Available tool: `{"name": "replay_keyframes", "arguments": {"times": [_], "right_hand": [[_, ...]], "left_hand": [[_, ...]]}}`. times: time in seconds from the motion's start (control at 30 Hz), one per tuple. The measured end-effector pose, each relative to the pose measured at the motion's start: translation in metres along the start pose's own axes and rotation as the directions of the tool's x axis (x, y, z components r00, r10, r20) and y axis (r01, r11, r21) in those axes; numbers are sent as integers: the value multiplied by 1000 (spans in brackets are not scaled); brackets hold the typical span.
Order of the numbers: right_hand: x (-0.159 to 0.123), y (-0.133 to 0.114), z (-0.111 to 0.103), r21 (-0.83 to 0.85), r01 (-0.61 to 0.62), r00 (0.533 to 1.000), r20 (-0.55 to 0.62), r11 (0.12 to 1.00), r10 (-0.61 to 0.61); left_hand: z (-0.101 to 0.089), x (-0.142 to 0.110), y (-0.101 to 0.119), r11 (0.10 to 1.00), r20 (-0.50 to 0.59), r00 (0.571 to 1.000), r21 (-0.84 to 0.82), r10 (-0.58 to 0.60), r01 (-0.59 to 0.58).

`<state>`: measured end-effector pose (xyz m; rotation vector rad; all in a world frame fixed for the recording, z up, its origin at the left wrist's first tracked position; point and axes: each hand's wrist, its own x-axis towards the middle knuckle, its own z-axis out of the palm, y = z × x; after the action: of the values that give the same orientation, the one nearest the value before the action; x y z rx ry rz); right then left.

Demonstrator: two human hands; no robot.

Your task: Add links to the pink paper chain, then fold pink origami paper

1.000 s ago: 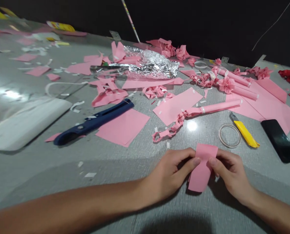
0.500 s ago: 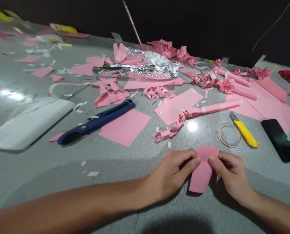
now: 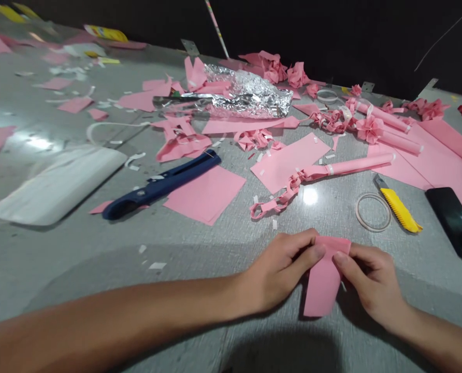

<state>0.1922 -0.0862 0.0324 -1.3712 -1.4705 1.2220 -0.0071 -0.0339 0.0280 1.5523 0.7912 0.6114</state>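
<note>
Pinches pink paper strip (image 3: 323, 290) w/ L hand (image 3: 279, 272) on left edge, R hand (image 3: 373, 287) on right edge, fingers closed narrow nr far end. Leaves most of its length jutting twd near side. Has pink paper chain (image 3: 270, 207) at far left, yellow utility knife (image 3: 401, 210) + blk phone (image 3: 454, 223) at far right, on grey surface (image 3: 99, 269).

The fingers (image 3: 313, 254) of the left hand (image 3: 277, 274) and right hand (image 3: 376, 287) are pinching the pink paper strip (image 3: 322, 290) closer to its top edge than before; its lower end is reaching farther down. The head view is swinging slightly left over the table (image 3: 79, 264).
</note>
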Motion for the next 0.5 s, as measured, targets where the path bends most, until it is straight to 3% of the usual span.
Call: {"name": "replay_keyframes", "arguments": {"times": [0.3, 0.5], "right_hand": [[0, 0, -1, 65, -7, 999, 44, 998, 4], [0, 3, -4, 97, 2, 1000, 2, 995, -2]], "left_hand": [[-1, -4, -3, 997, -4, 999, 66, 40, -40], [1, -1, -2, 981, 22, 996, 173, 83, -86]]}}
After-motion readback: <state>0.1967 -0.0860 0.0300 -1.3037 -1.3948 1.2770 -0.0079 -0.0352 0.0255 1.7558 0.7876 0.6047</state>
